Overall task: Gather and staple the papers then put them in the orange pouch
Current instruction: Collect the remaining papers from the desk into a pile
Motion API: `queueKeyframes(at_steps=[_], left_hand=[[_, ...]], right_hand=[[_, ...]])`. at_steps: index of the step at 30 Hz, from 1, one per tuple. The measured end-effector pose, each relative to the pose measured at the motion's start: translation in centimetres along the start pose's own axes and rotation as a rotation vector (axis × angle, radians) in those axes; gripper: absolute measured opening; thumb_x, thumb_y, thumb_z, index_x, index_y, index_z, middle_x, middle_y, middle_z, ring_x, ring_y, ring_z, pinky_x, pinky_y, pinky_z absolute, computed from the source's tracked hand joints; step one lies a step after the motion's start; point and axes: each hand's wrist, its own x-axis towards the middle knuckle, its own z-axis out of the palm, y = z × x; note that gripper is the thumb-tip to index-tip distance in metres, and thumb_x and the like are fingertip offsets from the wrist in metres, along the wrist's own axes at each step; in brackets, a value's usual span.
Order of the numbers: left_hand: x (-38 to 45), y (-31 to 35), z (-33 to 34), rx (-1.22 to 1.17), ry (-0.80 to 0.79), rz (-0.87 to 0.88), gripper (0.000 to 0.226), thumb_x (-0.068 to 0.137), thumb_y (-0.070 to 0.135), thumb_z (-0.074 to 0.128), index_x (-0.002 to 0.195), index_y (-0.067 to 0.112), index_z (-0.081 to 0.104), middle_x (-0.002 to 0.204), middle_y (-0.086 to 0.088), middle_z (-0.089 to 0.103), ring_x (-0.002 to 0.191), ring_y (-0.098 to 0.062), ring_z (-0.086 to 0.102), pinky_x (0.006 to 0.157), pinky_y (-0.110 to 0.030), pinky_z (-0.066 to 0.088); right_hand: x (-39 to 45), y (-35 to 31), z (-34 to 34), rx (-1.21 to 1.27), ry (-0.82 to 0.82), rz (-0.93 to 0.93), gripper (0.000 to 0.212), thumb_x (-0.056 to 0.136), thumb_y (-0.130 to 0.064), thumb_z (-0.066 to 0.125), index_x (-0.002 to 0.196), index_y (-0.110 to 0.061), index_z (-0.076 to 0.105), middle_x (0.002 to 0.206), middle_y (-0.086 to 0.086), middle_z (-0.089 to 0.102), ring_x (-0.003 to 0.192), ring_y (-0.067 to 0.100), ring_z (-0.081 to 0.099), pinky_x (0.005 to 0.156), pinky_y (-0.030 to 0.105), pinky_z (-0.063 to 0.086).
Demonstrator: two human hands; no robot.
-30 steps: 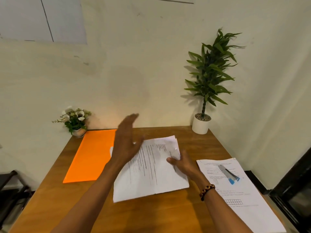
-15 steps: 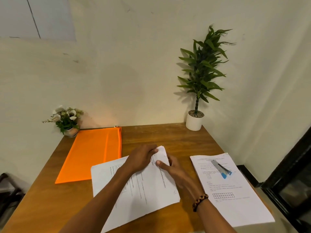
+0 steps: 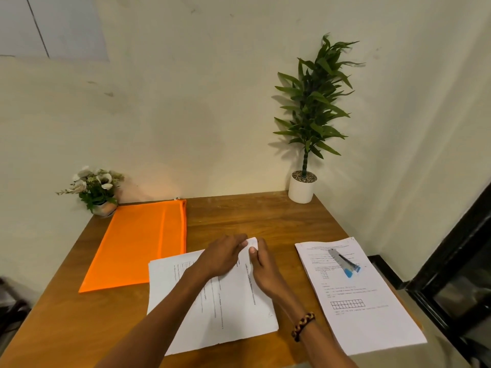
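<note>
A stack of printed white papers (image 3: 233, 309) lies in the middle of the wooden table (image 3: 239, 216). My left hand (image 3: 220, 256) and my right hand (image 3: 264, 266) meet at its far corner, and both pinch that corner, which curls up between the fingertips. An orange pouch (image 3: 138, 243) lies flat at the left, its zip edge toward the papers. A second printed sheet (image 3: 358, 296) lies at the right, and on it rests a silver and blue stapler (image 3: 344, 265).
A small pot of white flowers (image 3: 97, 189) stands at the back left corner. A tall green plant in a white pot (image 3: 303, 185) stands at the back right. A dark frame (image 3: 457, 274) borders the table's right side.
My left hand has come down from the air onto the papers. The stack has shifted and turned toward me, uncovering the pouch, and both hands now pinch its far corner.
</note>
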Motion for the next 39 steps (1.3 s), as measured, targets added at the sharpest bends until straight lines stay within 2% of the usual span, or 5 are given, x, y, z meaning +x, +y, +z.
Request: queueKeyframes(at_steps=[12,19,28,33,39], left_hand=[[0.7,2.6,-2.6,0.096,0.22,0.227,0.02,0.1,0.041,0.053,0.106,0.03,0.068,0.099,0.006,0.074,0.083,-0.008,0.064,0.065,-0.008,0.031],[1.0,3.3,-3.3,0.061,0.263,0.257,0.02,0.102,0.041,0.049,0.107,0.031,0.066,0.102,0.007,0.072,0.087,-0.009,0.062,0.074,-0.024,0.044],[-0.7,-4.5,-7.8,-0.054,0.728,-0.176,0.068,0.076,0.063,0.076,0.133,0.033,0.054,0.135,0.006,0.056,0.123,-0.013,0.051,0.104,-0.039,0.041],[-2.9,-7.4,-6.4,-0.823,0.473,-0.445,0.069,0.072,0.054,0.079,0.132,0.027,0.057,0.13,0.001,0.065,0.12,-0.021,0.062,0.094,-0.044,0.056],[-3.2,-5.5,-3.9,-0.937,0.282,-0.37,0.047,0.079,0.044,0.079,0.118,0.019,0.07,0.111,0.0,0.076,0.103,-0.023,0.073,0.087,-0.045,0.06]], right_hand=[[0.1,-1.6,-2.1,0.407,0.03,0.207,0.029,0.09,-0.023,0.075,0.111,-0.035,0.057,0.107,0.0,0.071,0.099,0.025,0.071,0.08,0.039,0.063],[1.1,-1.5,-2.9,0.154,0.086,0.158,0.026,0.097,-0.035,0.064,0.119,-0.024,0.058,0.112,0.001,0.072,0.093,0.013,0.071,0.069,0.02,0.055],[2.0,0.5,-6.3,0.206,0.188,0.242,0.035,0.095,-0.034,0.069,0.122,-0.014,0.06,0.107,0.005,0.077,0.086,0.02,0.077,0.068,0.033,0.06],[2.5,2.0,-7.6,0.281,0.255,0.293,0.071,0.08,-0.054,0.078,0.132,-0.013,0.051,0.115,0.008,0.074,0.095,0.026,0.076,0.084,0.052,0.062],[3.0,1.0,-6.7,0.295,0.355,0.248,0.04,0.094,-0.039,0.068,0.124,-0.02,0.049,0.117,0.004,0.067,0.101,0.024,0.069,0.083,0.043,0.061]])
